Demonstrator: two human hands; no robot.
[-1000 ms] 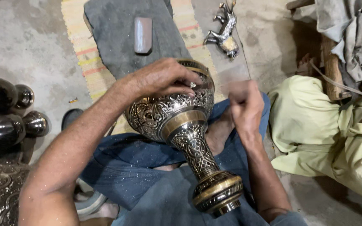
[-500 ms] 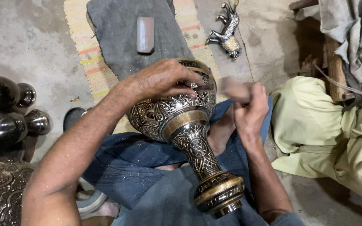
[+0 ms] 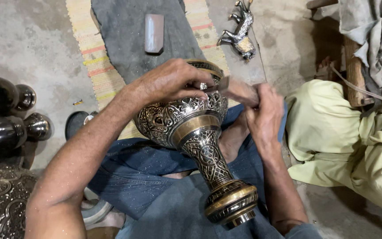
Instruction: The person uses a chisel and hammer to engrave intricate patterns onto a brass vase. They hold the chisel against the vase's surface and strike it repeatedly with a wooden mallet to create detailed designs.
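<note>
Over a grey concrete floor, the engraved brass goblet-shaped vase lies across the person's lap. The left hand curls over its bowl; the right hand is clenched around a blurred wooden-handled tool at the rim.

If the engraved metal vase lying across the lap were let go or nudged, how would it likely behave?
The vase looks like solid metal, so it is probably heavy and stiff. Its round bulb and flared foot suggest it could roll off the lap once the left hand lifts. The polished bands may be slippery, though the engraved relief probably gives grip.
</note>
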